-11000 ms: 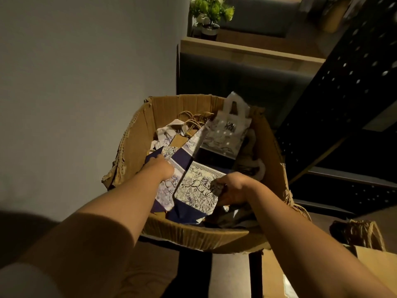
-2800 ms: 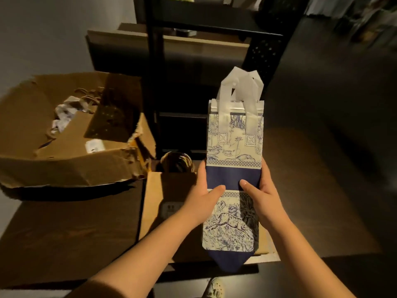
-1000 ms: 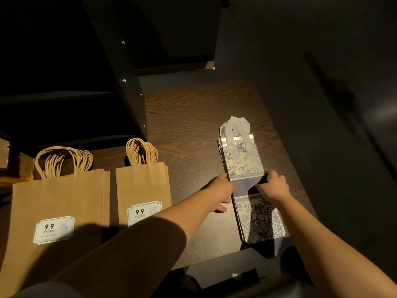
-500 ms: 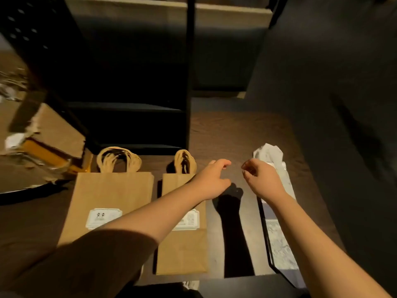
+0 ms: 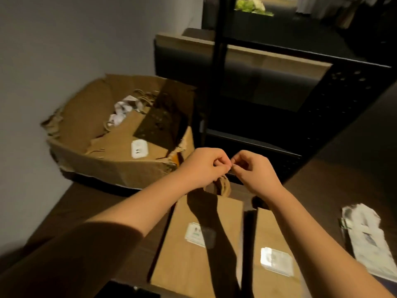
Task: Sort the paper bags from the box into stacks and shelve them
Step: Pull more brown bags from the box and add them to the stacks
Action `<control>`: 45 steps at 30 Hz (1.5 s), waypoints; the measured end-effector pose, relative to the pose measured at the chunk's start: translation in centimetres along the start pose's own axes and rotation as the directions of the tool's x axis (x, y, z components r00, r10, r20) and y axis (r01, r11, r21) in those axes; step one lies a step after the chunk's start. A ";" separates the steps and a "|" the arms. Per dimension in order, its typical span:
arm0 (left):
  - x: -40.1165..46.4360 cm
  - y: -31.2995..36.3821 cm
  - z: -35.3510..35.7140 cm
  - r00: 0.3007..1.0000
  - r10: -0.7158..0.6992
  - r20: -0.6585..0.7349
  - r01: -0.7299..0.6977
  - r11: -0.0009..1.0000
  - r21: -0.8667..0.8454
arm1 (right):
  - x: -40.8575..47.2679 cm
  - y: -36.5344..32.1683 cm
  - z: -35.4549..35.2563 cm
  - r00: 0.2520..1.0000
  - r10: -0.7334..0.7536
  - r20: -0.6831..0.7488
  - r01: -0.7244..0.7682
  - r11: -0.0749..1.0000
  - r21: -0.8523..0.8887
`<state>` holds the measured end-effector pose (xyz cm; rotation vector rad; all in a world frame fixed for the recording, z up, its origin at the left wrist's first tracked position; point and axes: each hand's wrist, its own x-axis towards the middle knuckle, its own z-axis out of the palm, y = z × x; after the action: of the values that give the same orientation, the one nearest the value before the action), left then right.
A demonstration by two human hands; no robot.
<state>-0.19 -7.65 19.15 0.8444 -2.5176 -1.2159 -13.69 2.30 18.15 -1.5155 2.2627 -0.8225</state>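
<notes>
Your left hand [image 5: 204, 166] and right hand [image 5: 253, 171] hovering together above table [image 5: 90, 203], fingers curled, fingertips meeting. Can't tell whether anything pinched between them.

Two brown stacks lying flat under your forearms: left stack [image 5: 199, 239], right stack [image 5: 272, 254] just beside it, labels facing up. Printed bags [image 5: 369, 237] lying apart at far right.

Box [image 5: 111, 166] sitting at table's left end, still holding brown bag [image 5: 124, 145] and crumpled white bags [image 5: 122, 110]. Dark shelf [image 5: 257, 145] standing behind.

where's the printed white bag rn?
Head view, far right on the table: printed white bag lies flat, right of the two brown bag stacks.
</notes>
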 end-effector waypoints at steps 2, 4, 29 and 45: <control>-0.9 -2.3 -4.4 0.998 -0.009 -0.061 0.010 1.000 0.018 | 2.5 -4.1 2.5 0.999 -0.049 0.000 0.049 0.999 0.001; -1.3 -4.4 -8.0 0.994 -0.010 -0.109 0.012 1.000 0.017 | 4.7 -7.5 4.4 0.997 -0.078 -0.006 0.078 0.997 0.001; 5.7 -28.8 -23.3 0.788 -0.581 0.201 0.441 0.762 0.474 | 19.9 -13.1 23.4 0.803 0.414 0.429 -0.214 0.872 -0.440; 6.1 -33.2 -23.7 0.610 -0.741 0.280 0.726 0.664 0.177 | 21.4 -14.8 24.9 0.775 0.177 0.607 0.125 0.899 -0.421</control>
<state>18.31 -42.86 8.21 1.9910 -2.4935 -1.6325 2.01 -28.72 8.88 -1.6048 1.9840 0.2515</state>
